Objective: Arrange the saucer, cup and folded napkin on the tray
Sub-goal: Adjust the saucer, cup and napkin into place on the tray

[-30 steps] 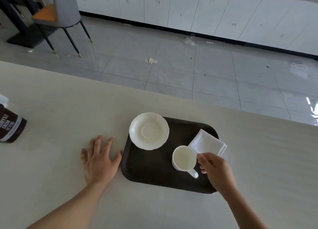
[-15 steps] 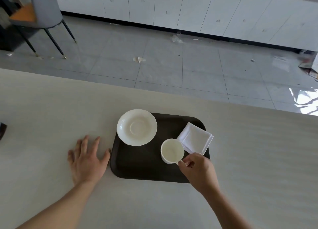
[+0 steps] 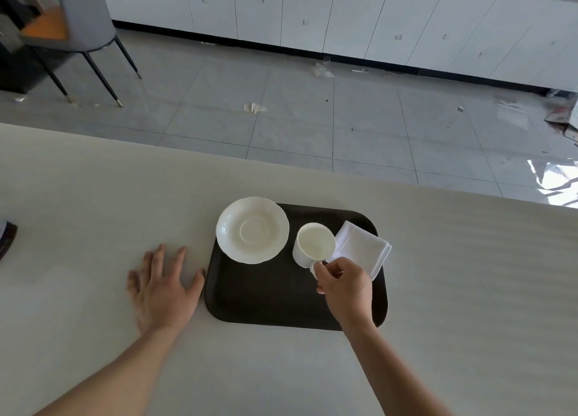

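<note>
Cup (image 3: pixel 313 243): handle pinched by right hand (image 3: pixel 345 285); saucer (image 3: pixel 252 229) at 9 o'clock; left hand (image 3: pixel 162 287) flat, splayed, empty.

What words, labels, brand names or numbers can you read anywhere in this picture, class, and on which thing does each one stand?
None can be read.
Dark container at the table's left edge: only a sliver shows, with a pale patch on it; no lettering legible.
Saucer, cup, folded napkin and tray: plain, no print visible.
Cabinet doors: small marks, too small to read.
</note>
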{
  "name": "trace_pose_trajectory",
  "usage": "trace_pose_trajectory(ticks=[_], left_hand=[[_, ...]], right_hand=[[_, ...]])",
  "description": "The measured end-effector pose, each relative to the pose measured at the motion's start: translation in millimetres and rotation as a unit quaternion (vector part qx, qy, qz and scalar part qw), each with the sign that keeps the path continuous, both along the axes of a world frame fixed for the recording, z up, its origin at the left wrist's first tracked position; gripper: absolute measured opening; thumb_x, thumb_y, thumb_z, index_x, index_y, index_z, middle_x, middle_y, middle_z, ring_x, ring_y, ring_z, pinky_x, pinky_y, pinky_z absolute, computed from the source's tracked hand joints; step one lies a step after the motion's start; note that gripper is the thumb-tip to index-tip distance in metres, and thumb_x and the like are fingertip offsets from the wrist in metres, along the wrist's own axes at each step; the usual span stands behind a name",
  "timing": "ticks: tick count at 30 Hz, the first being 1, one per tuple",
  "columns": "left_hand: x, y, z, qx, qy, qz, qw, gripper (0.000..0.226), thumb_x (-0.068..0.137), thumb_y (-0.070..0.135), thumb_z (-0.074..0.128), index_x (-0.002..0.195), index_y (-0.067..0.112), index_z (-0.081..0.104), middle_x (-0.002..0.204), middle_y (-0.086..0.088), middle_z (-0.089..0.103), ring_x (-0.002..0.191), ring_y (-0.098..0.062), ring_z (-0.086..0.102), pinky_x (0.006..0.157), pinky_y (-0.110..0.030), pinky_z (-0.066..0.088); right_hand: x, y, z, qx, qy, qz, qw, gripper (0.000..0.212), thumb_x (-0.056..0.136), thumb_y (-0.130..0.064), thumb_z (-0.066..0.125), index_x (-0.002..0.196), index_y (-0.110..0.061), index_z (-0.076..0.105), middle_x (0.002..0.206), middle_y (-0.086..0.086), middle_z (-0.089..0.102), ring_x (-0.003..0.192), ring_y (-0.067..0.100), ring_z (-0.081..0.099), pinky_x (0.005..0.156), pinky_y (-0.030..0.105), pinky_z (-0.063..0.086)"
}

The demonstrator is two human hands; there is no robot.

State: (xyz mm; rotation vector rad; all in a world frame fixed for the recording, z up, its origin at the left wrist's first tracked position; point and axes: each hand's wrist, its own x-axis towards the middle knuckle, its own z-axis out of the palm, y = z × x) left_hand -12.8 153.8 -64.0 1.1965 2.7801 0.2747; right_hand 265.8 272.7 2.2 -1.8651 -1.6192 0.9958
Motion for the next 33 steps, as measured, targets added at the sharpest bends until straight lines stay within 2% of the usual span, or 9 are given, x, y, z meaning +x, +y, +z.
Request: trace_pose_trajectory(ticks=[4,11,19,24,33], left_hand=[[-0.6,-0.3,-1.6,0.002,0.001,0.003,1.0,0.067,0.08,0.063,0.035,0.14,0.034,0.044,0.157,-0.003,0.028,0.147,-0.024,0.016,0.118,-0.052,0.013],[-1.6,-0.2,-3.2,0.002,0.001,0.003,1.0,0.067,0.081,0.064,0.035,0.141,0.035,0.042,0.158,-0.002,0.027,0.147,-0.023,0.015,0.119,-0.051,0.01],[-2.8,-0.9,-7.6,0.008,0.005,0.004,1.0,0.062,0.083,0.06,0.046,0.14,0.035,0.044,0.157,-0.003,0.028,0.147,-0.024,0.017,0.118,-0.052,0.012],[-2.5,0.4,-8.1,0.007,0.011,0.006,1.0,0.066,0.08,0.064,0.037,0.139,0.036,0.043,0.156,-0.002,0.03,0.146,-0.024,0.018,0.117,-0.051,0.013],[-2.6,-0.2,-9.4,0.012,0.014,0.005,1.0,0.065,0.08,0.064,0.038,0.139,0.036,0.044,0.156,-0.002,0.03,0.146,-0.024,0.018,0.117,-0.052,0.014]], right_hand=[[-14.5,12.2,-1.4,-0.002,0.012,-0.017,1.0,0.033,0.086,-0.037,0.071,0.062,-0.016,0.061,0.052,-0.006,0.066,0.053,0.008,0.069,0.049,0.016,0.045],[-34.4,16.6,-9.4,0.018,0.019,-0.021,0.999,0.035,0.087,-0.039,0.07,0.061,-0.018,0.059,0.055,-0.002,0.066,0.056,0.019,0.067,0.057,0.028,0.054],[-44.4,9.5,-12.4,0.023,0.025,-0.042,0.999,0.041,0.088,-0.041,0.067,0.063,-0.01,0.059,0.06,0.004,0.065,0.062,0.025,0.067,0.063,0.041,0.06],[-42.5,3.5,-11.3,0.023,0.03,-0.063,0.997,0.04,0.088,-0.041,0.068,0.061,-0.012,0.058,0.061,0.001,0.064,0.062,0.022,0.067,0.064,0.041,0.059],[-44.9,0.5,-8.5,0.022,0.042,-0.055,0.997,0.037,0.089,-0.039,0.068,0.061,-0.017,0.057,0.062,-0.001,0.065,0.062,0.019,0.068,0.065,0.04,0.059]])
